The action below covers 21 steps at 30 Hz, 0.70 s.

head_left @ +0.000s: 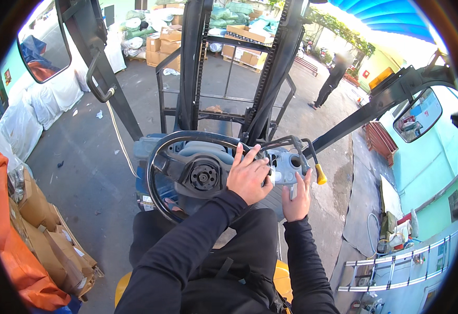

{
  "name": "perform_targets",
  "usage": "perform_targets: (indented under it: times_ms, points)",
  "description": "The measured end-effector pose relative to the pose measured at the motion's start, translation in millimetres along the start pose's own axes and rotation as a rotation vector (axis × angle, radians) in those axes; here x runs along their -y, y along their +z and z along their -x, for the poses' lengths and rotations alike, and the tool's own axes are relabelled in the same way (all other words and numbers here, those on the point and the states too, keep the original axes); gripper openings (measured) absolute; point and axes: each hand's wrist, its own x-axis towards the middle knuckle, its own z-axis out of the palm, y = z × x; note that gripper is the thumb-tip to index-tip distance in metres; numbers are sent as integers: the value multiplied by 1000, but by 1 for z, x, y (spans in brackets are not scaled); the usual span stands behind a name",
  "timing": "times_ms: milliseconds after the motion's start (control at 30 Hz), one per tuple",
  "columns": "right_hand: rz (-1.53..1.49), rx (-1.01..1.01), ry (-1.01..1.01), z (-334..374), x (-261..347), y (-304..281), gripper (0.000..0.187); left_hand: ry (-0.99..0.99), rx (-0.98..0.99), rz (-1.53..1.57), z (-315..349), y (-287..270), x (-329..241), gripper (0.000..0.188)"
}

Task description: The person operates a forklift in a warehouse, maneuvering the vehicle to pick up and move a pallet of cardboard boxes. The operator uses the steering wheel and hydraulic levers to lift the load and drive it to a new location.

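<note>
I am seated at the controls of a forklift. The black steering wheel (pixel 155 192) with its round hub is in front of me. My left hand (pixel 250 177) lies flat over the right side of the wheel, fingers stretched out and apart, covering part of the rim. To its right, my right hand (pixel 297 198) is held up beside the grey dashboard panel (pixel 286 175), fingers raised and spread. Whether its fingertips touch the panel I cannot tell. Just beyond them are black control levers (pixel 291 141) and one yellow-knobbed lever (pixel 320 175).
The black mast (pixel 192 68) rises ahead, with stacked cardboard boxes (pixel 161 47) behind it. A person (pixel 332 78) stands ahead on the right. White sacks (pixel 22 125) and boxes under an orange tarp (pixel 3 220) line the left. A ladder (pixel 396 267) lies at right.
</note>
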Motion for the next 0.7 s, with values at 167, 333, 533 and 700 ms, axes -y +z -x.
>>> perform_targets:
  times_ms: [167,333,533,700]
  points:
    - [62,48,-53,-28,-19,18,59,-13,105,-4,15,4,6,29]
    - [45,81,-152,-100,-46,40,51,-140,219,0,73,-6,7,41]
    - [-26,158,-98,-153,-70,70,50,-104,184,-262,109,-63,65,37]
    - [-42,201,-85,-190,-95,98,50,-345,-15,-489,67,-100,142,47]
